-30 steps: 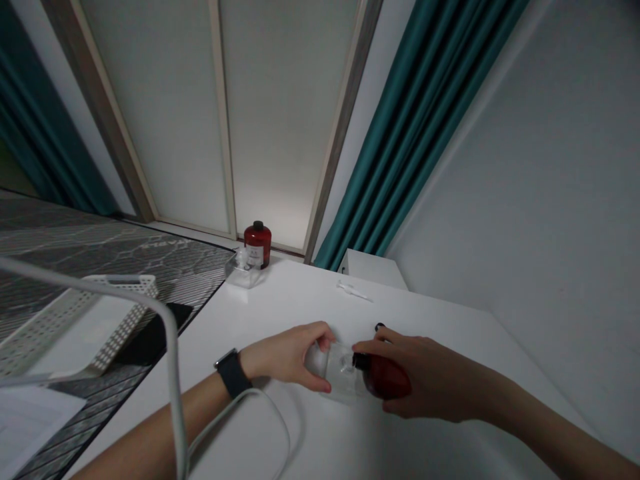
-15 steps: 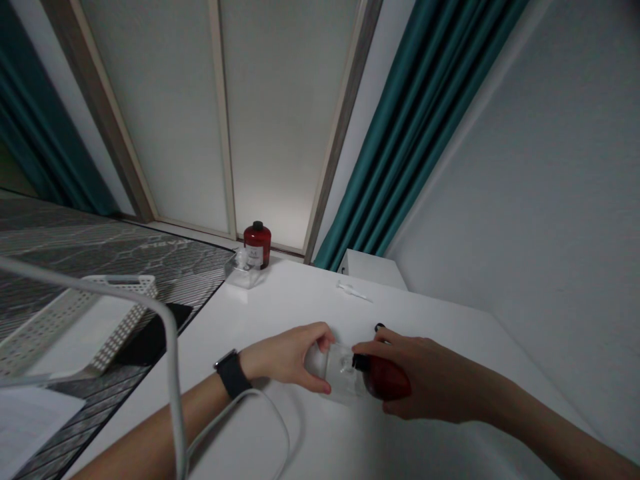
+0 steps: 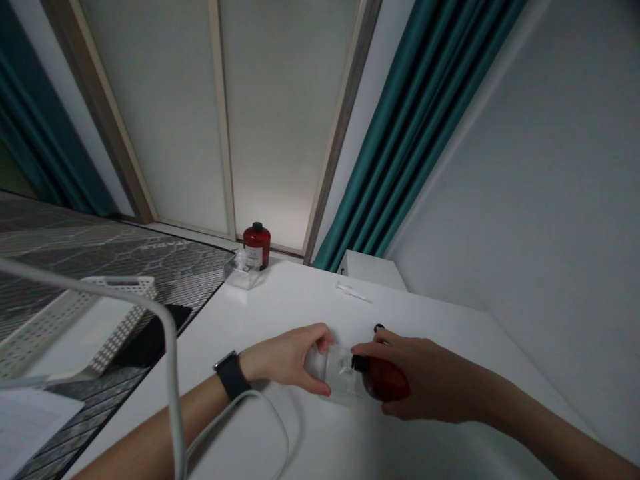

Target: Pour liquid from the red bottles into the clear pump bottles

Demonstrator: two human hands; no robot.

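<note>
The left hand closes its fingers on one clear box, plastic perhaps; the right hand grips one red bottle; a second red bottle stands at twelve o'clock.

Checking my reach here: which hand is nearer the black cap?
Right: the right hand lies just below the black cap, close to it. The left hand is farther off, to the cap's left.
</note>
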